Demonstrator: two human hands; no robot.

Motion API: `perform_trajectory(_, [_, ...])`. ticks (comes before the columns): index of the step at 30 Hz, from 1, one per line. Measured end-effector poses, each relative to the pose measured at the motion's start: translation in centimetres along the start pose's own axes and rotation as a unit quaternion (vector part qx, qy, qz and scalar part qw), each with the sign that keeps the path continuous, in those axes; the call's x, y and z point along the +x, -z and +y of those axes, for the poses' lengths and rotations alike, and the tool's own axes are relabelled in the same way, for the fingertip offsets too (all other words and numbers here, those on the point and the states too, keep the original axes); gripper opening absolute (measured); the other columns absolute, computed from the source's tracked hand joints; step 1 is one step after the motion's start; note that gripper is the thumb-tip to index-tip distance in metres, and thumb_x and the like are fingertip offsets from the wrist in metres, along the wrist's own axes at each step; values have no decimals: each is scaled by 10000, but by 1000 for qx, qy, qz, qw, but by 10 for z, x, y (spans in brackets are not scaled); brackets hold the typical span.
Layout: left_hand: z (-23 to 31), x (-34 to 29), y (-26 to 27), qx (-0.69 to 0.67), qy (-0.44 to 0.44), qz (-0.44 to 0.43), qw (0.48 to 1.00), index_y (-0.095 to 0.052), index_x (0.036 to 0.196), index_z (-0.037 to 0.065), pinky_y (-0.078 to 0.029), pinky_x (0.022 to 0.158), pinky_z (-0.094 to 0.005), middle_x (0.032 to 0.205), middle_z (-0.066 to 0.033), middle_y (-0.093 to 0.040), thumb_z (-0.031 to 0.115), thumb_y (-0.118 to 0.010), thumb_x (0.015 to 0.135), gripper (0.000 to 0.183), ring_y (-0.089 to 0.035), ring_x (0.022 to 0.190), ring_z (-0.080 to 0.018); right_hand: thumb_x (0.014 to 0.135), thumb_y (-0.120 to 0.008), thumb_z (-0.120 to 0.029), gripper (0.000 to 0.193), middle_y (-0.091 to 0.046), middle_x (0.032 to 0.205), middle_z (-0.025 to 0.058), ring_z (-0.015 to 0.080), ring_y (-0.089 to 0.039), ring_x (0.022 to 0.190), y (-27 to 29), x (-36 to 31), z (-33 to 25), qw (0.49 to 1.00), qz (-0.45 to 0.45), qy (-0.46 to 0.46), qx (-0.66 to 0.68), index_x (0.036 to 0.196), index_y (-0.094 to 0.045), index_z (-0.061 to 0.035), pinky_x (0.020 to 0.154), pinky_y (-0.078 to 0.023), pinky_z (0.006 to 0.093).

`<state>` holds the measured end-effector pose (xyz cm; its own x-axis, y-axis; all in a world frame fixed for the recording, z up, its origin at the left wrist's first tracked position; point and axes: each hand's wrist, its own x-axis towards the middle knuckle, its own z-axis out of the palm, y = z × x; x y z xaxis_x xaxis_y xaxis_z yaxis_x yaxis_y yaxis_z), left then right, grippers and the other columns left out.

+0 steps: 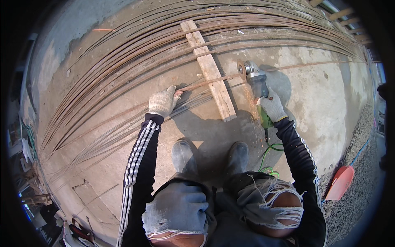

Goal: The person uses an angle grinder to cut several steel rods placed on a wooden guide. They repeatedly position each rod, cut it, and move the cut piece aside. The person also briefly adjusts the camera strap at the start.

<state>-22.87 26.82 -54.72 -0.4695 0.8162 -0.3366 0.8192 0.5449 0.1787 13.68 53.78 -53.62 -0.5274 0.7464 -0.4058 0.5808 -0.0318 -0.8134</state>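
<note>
My left hand [163, 101], in a pale knit glove, is closed around a thin rusty steel bar [197, 84]. The bar runs to the right across a wooden plank [210, 70], which lies crosswise on the concrete floor. In my gloved right hand [273, 107] is an angle grinder [258, 84] with a green rear body, gripped by its handle. Its round disc [241, 69] meets the bar just right of the plank, and orange sparks [252, 103] spray down toward my feet.
Many long rusty bars [119, 59] curve across the far side, some over the plank. Thinner rods [123, 127] lie near my left hand. A green cord [265, 158] trails from the grinder beside my boots [184, 156]. At right, a red shovel blade [340, 183] rests by gravel [349, 214].
</note>
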Motion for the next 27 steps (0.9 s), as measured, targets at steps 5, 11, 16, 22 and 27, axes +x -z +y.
perform_trajectory(5, [-1,0,-1,-4,-7,4,1000,-649,1200,125,-590,803,-536,993,-192,-779,516,-585,1044,426,-759,943,-398,814,-836,-240,397,-665,905,42,160,-597,806,4,-2,-12,999,-15,26,12,1117,-668,-45,753,-510,340])
perform_trajectory(11, [-3,0,-5,-23,-20,31,999,-623,1218,115,-575,765,-555,924,-217,-769,467,-626,1025,402,-752,898,-427,824,-827,-233,393,-669,901,50,165,-621,810,6,-1,-21,999,-32,-20,35,1123,-661,-40,730,-523,334])
perform_trajectory(16, [-4,1,-8,-19,-19,35,999,-625,1215,115,-577,772,-551,933,-217,-770,487,-611,1034,414,-753,905,-424,835,-812,-228,384,-678,900,77,181,-631,794,9,6,-15,999,-25,-10,-36,1121,-649,-29,712,-532,356])
perform_trajectory(22, [-2,1,-7,-19,-15,33,999,-636,1195,117,-575,771,-548,949,-212,-771,533,-583,1047,444,-750,913,-423,847,-787,-222,373,-678,895,88,192,-633,773,10,10,-12,998,-29,-4,-50,1128,-642,-25,706,-533,362])
perform_trajectory(27, [-3,1,-4,-13,-16,24,999,-661,1199,132,-585,801,-537,971,-182,-778,573,-527,1064,480,-756,935,-395,829,-798,-234,390,-661,878,77,185,-626,779,11,-1,-28,997,-31,-31,-70,1118,-639,-26,700,-526,364])
